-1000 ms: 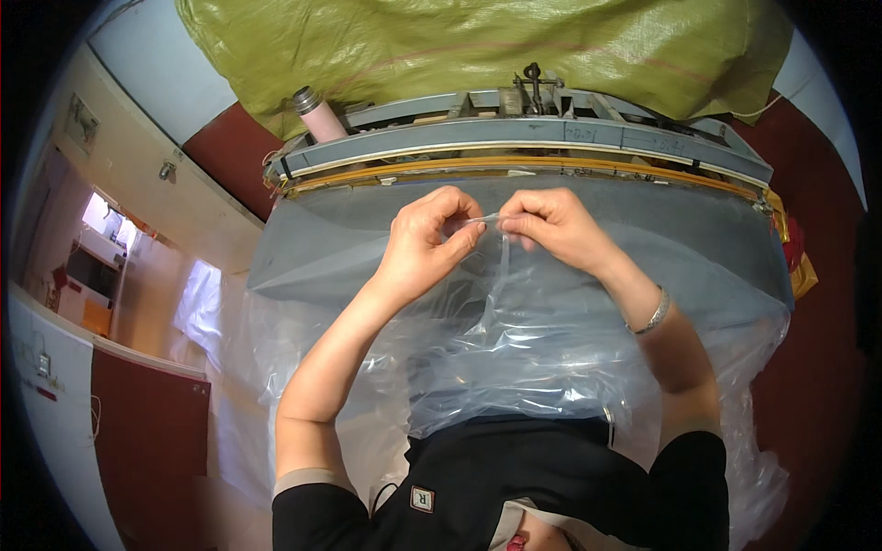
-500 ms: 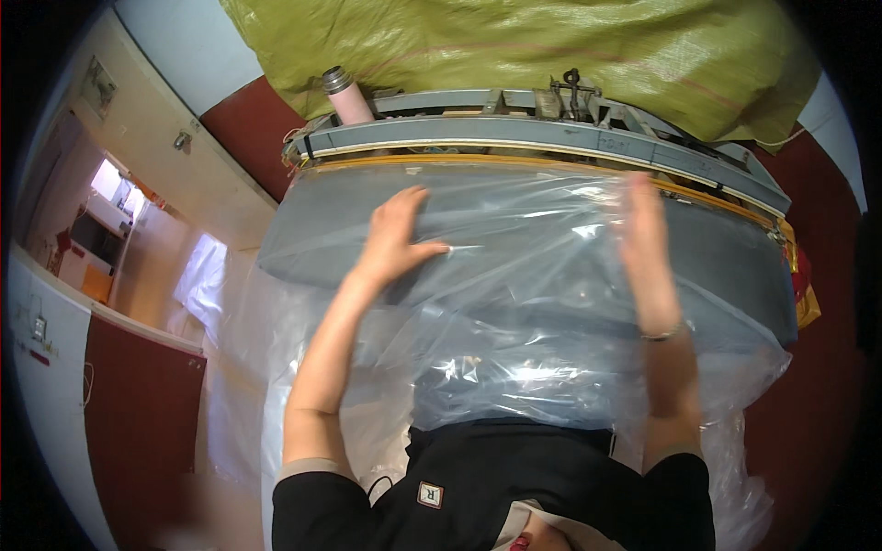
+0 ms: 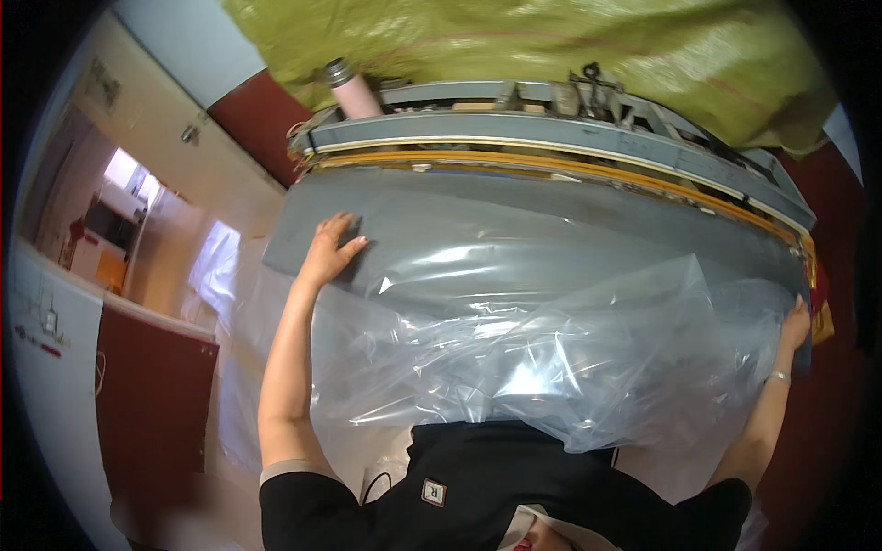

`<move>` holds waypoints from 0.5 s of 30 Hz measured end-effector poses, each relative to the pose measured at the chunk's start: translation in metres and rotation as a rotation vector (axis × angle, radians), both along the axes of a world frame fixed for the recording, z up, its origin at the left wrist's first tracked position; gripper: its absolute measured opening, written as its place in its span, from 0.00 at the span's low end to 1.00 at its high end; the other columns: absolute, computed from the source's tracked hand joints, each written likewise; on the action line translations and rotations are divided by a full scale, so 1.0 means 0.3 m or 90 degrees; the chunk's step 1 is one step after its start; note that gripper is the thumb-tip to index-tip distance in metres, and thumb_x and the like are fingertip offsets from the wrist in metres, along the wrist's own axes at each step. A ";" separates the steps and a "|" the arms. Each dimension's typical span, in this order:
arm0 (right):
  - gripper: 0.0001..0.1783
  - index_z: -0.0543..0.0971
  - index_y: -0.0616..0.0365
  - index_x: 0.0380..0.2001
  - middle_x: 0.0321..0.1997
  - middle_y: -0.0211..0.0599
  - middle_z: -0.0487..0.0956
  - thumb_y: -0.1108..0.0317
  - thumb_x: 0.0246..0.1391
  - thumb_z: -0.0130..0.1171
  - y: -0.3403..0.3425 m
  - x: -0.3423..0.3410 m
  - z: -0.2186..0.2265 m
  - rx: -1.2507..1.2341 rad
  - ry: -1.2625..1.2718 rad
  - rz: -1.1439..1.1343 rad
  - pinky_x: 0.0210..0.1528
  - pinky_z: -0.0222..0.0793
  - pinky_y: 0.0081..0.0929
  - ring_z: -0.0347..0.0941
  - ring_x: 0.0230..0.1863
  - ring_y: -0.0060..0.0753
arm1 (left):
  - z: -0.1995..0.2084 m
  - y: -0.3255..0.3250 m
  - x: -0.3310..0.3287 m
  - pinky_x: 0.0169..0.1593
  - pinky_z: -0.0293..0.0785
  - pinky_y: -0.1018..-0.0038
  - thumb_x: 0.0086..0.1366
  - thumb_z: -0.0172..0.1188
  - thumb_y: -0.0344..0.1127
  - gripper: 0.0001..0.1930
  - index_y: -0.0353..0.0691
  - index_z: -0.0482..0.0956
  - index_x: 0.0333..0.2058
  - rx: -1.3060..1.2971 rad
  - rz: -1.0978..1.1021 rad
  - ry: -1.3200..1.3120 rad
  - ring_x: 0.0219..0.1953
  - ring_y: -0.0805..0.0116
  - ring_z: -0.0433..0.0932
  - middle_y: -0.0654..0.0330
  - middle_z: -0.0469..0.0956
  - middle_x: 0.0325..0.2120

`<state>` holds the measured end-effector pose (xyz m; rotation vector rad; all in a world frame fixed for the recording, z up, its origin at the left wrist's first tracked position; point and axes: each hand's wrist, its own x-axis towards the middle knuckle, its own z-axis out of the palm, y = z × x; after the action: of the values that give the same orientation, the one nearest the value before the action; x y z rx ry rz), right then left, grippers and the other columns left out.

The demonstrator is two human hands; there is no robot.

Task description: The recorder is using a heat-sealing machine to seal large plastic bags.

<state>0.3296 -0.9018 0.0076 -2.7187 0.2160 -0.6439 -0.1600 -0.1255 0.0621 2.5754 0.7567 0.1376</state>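
Observation:
A large sheet of clear plastic film (image 3: 542, 367) lies crumpled over the near part of a long grey work surface (image 3: 413, 197) and hangs toward my body. On the left of that surface my left hand (image 3: 329, 250) rests on the film, thumb spread from the lightly bent fingers, holding nothing. At the far right end my right hand (image 3: 796, 325), with a bracelet at the wrist, has its fingers curled at the film's edge beside the surface's corner. The fingertips there are small and partly hidden.
Behind the surface runs a grey metal frame (image 3: 551, 130) with an orange-yellow strip (image 3: 514, 158) along it. A pink thermos flask (image 3: 355, 95) leans on its left end; a dark metal clamp (image 3: 595, 87) stands farther right. A yellow-green woven sheet (image 3: 551, 41) covers the back. An open door (image 3: 175, 119) is at left.
My right hand has swept right to the surface's end. The film has drawn back toward me, baring more of the far grey surface. My left hand has slid left and nearer.

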 end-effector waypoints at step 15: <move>0.22 0.75 0.54 0.35 0.37 0.51 0.74 0.51 0.56 0.37 0.077 -0.064 0.088 -0.084 0.016 -0.124 0.39 0.65 0.46 0.70 0.41 0.54 | 0.196 -0.996 0.397 0.41 0.68 0.75 0.52 0.61 0.36 0.32 0.41 0.57 0.54 -0.856 -0.486 0.200 0.38 0.66 0.73 0.55 0.62 0.52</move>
<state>0.3104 -0.8788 0.0341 -2.8574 0.4643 -0.7002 -0.0408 -0.4242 0.1208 1.3864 -0.1454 -0.7563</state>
